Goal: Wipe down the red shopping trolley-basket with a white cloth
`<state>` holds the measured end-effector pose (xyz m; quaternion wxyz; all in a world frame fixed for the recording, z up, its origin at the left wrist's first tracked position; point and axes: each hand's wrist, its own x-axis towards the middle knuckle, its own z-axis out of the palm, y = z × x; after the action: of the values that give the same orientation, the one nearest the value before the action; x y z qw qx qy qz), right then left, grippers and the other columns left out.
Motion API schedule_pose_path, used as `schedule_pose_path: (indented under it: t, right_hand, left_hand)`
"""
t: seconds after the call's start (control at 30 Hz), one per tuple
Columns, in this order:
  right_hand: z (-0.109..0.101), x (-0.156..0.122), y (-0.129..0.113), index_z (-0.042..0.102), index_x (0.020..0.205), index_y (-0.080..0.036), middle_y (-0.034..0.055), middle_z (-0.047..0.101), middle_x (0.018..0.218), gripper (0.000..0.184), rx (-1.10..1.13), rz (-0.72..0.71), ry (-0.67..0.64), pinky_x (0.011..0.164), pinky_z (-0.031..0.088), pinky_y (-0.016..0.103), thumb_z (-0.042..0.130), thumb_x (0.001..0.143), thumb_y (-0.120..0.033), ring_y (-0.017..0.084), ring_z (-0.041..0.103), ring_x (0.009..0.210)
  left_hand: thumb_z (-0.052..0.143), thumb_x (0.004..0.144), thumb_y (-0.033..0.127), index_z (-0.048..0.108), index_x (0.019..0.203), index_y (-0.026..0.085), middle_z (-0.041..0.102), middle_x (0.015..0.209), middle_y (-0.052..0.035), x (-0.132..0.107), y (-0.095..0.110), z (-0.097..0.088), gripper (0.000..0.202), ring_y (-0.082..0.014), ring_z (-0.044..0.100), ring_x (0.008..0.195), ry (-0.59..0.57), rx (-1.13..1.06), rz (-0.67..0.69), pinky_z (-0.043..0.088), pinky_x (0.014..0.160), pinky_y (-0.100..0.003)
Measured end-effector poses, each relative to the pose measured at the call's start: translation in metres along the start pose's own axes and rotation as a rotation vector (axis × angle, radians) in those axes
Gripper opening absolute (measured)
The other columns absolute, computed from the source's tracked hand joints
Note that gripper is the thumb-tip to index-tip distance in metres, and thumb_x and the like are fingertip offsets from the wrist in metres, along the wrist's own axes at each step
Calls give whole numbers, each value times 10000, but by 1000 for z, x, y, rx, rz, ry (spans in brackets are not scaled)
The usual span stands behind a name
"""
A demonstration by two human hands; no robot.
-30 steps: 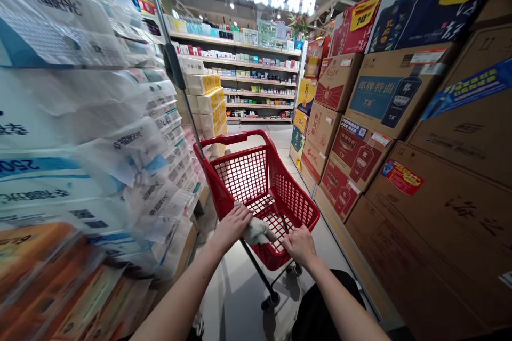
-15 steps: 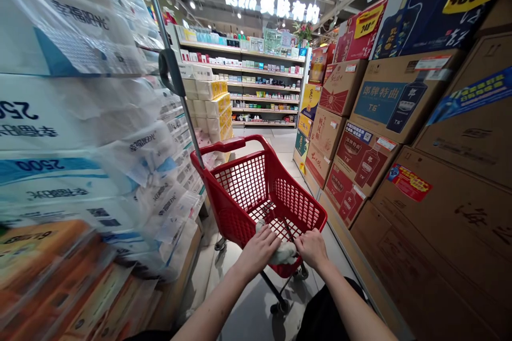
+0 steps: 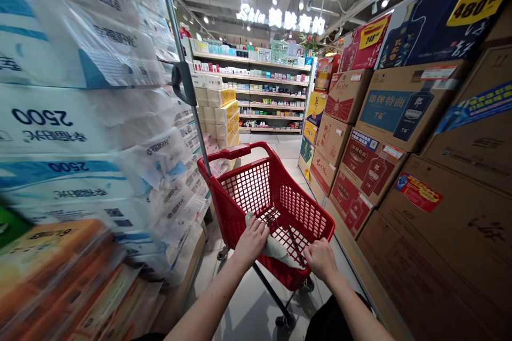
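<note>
There are 2 hands, 1 cart, 1 cloth and 1 lit sign

Bare forearms on show here, left hand and right hand both ungloved, and plain black clothing fills in beneath the right arm!

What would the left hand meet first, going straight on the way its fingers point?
Probably the perforated wall on the opposite side of the red cart, near the far corner; depth is unclear, so the left hand might pass over that wall.
</note>
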<state>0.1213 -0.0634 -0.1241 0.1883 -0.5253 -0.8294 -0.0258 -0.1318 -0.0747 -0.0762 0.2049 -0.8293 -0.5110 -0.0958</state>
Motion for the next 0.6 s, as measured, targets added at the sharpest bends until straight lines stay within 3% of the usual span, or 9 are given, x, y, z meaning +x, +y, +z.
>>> schedule_pose_path:
  t: [0.13,0.23,0.33,0.5,0.6]
  right_hand:
    - [-3,-1,0,649,549,-177,36,653,589,437,-23,16,-6,744,270,297,375,888,-207,116,537,596]
    - [-5,-3,1,655,554,-178,40,654,595,441,-27,11,-8,743,273,296,370,890,-203,118,541,598]
    - [-6,-5,3,642,542,-177,35,646,584,451,-20,-5,-6,741,281,285,362,895,-200,115,539,590]
    - [-5,-7,9,615,522,-179,21,631,564,454,-1,-26,6,732,282,275,357,895,-192,109,531,582]
    - [-6,-6,13,613,521,-177,21,628,565,465,10,-28,1,733,281,272,346,901,-200,107,529,583]
  left_hand:
    - [466,867,173,535,915,174,560,917,-43,-4,27,-5,84,-196,502,944,-7,-47,79,262,1055,-417]
    - [478,873,195,534,964,192,559,934,-34,-7,31,-13,107,-182,498,957,-24,-114,173,289,1027,-371]
    - [483,878,208,540,987,204,565,941,-30,-6,14,-17,124,-171,503,952,-45,-146,221,331,973,-332]
    - [498,860,164,551,963,195,573,950,-40,-1,-31,-17,120,-182,502,989,-34,-88,141,326,980,-347]
    - [502,849,146,550,960,191,571,961,-43,2,-41,-16,129,-191,493,1006,-24,-68,109,321,996,-358]
